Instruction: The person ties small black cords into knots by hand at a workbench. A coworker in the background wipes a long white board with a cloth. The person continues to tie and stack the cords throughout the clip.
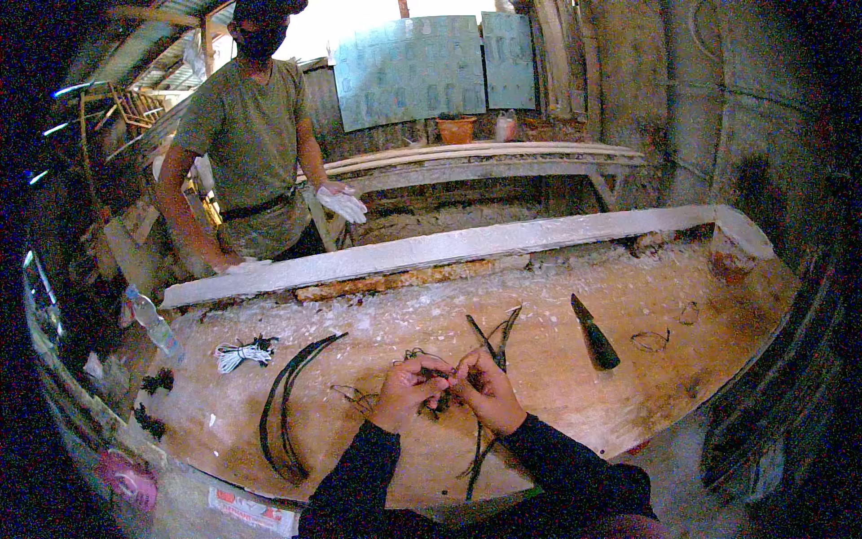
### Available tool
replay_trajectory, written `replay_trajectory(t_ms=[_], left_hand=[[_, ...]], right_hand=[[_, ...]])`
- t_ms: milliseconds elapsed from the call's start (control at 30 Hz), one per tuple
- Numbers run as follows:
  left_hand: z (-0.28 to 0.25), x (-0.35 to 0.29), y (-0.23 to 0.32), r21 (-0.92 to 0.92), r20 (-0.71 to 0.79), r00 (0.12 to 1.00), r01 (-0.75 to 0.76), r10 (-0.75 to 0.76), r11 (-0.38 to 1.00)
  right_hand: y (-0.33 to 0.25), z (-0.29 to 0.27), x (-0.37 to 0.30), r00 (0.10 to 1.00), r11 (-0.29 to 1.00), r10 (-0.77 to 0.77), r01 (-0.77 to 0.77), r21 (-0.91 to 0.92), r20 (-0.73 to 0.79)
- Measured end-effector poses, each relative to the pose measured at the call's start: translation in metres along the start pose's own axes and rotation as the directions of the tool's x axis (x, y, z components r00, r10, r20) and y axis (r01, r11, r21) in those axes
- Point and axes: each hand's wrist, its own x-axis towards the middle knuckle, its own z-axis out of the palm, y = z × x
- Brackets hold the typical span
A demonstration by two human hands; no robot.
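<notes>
Over the near middle of the wooden worktop (pixel 548 386), my left hand (pixel 411 392) and my right hand (pixel 488 392) meet with fingertips pinched together. Between them is a small tangle of thin dark cord (pixel 435 404), partly hidden by the fingers. Long dark strips (pixel 496 346) cross under and beyond my right hand. More curved dark strips (pixel 284 409) lie left of my left hand, beside a loose loop of thin cord (pixel 356 395). A knife (pixel 595 334) with a dark, thick handle lies to the right, its tip pointing away.
A bundle of white cord (pixel 242 356), dark tangled clumps (pixel 158 382) and a plastic bottle (pixel 153 322) are at the left. A thin wire loop (pixel 651 341) lies right. Along the far edge runs a long white beam (pixel 467 246); a masked person (pixel 247 135) stands behind it, hands whitened.
</notes>
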Motion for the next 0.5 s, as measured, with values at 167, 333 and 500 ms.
replay_trajectory(t_ms=[167, 333, 500], left_hand=[[-0.004, 0.001, -0.007, 0.100, -0.013, 0.998, -0.056, 0.058, 0.993], [-0.011, 0.002, -0.010, 0.164, 0.009, 0.996, -0.084, 0.084, 0.983], [-0.019, 0.001, -0.012, 0.131, 0.036, 0.992, -0.128, 0.124, 0.983]], right_hand=[[0.000, -0.002, -0.002, 0.999, 0.999, 0.030, -0.029, -0.044, 0.018], [0.008, 0.001, -0.003, 0.997, 0.982, -0.057, 0.064, -0.178, 0.047], [0.004, 0.003, -0.010, 0.995, 0.994, 0.043, -0.034, -0.108, 0.088]])
